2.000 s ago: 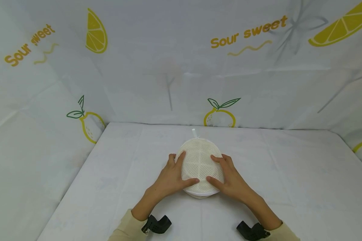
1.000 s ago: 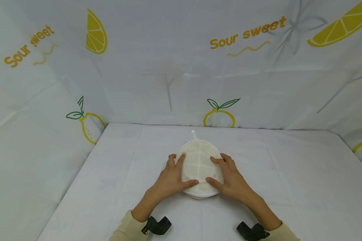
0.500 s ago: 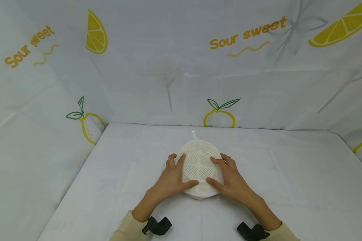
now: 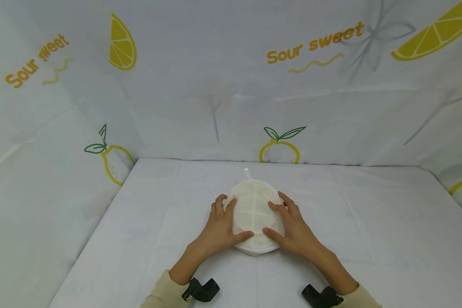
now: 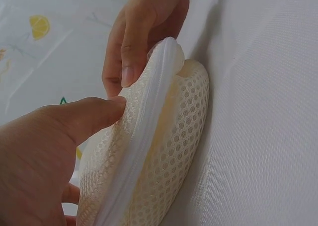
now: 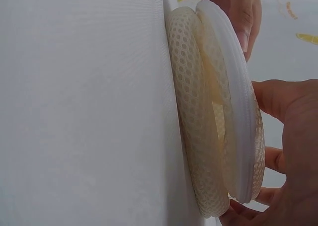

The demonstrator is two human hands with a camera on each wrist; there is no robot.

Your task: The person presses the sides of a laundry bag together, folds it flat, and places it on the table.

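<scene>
A round cream mesh laundry bag [image 4: 254,205] lies on the white-covered table, its white zip band [image 6: 238,112] running round the rim and a small white loop [image 4: 247,173] at its far end. My left hand [image 4: 217,224] holds its left side, thumb on top near the front and fingers around the edge. On the opposite side my right hand [image 4: 294,229] holds it the same way, its thumb close to the left one. In the right wrist view a gap shows between the zipped upper part and the padded lower ring [image 6: 191,121]. Some fingertips are hidden behind the bag.
The white tabletop [image 4: 369,231] stretches to both sides of the bag. Behind and to the left hangs a white cloth [image 4: 177,85] printed with lemons and lettering. Black wrist cameras [image 4: 202,290] sit at both beige cuffs.
The bag stays in place between both hands. Some fingers of my right hand have lifted and spread slightly at the far edge; those of my left have shifted a little.
</scene>
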